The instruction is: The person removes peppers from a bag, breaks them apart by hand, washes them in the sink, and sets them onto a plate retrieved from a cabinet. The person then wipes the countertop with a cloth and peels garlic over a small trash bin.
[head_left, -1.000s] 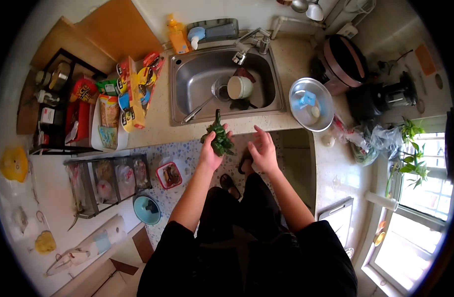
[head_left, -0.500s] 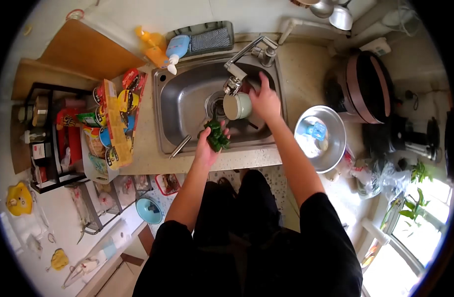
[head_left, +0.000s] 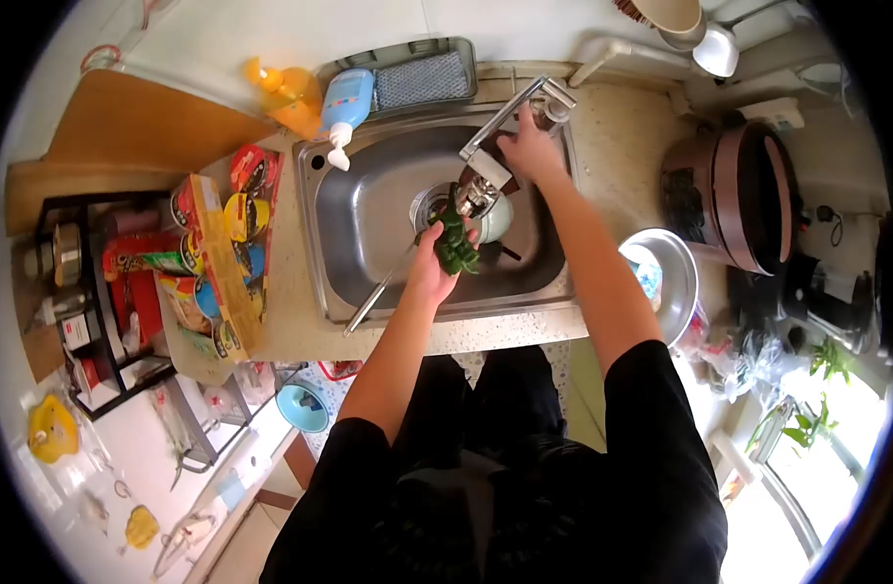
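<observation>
Left hand (head_left: 432, 273): grip closed round green peppers (head_left: 456, 247)
Spout head (head_left: 477, 195): near, 1 o'clock from green peppers
Right hand (head_left: 534, 156): at faucet (head_left: 500, 122), grip partly open, contact unclear

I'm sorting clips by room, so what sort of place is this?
Most likely a home kitchen: there is a metal sink with a faucet, a pump bottle beside it, and a ladle hanging at the wall. The left hand holds green peppers over the sink.
</observation>
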A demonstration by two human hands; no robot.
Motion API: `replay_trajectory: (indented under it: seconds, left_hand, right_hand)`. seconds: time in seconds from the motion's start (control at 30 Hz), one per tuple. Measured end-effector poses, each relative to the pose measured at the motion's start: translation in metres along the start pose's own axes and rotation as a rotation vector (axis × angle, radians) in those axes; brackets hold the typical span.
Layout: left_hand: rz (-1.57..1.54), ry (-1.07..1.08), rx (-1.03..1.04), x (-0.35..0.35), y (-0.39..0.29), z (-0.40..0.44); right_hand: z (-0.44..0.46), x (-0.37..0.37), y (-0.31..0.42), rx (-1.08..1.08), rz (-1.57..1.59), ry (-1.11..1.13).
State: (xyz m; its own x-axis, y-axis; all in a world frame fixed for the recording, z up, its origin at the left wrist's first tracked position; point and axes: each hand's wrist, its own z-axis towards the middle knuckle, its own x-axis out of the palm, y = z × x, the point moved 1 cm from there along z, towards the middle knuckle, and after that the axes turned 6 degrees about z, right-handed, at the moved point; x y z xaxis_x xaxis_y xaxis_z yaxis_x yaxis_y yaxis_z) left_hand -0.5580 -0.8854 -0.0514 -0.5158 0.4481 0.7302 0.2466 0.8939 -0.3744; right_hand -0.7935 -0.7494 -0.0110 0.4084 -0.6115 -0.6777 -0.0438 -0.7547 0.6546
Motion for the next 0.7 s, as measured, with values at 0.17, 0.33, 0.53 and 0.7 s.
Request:
replay_trajectory:
  seconds: [0.17,0.33,0.53,0.7]
  left_hand:
    - [0.078,0.019,-0.006,0.009,-0.007,0.022]
    - [0.439,-0.305,0.090,0.051,-0.024,0.002]
    - [0.217,-0.191,0.057,0.011,-0.015,0.004]
    - [0.234,-0.259,0.044,0.028,-0.027,-0.015]
  right_hand:
    - [-0.061,0.087,-0.043,-0.364,0.475,-0.304]
    - [-0.145,0.114,0.003,0.096,0.946,-0.176]
    - [-0.163,0.138,0.013,-0.073,0.458,-0.243]
    - [-0.165,0.119,0.027,-0.173,0.480,-0.295]
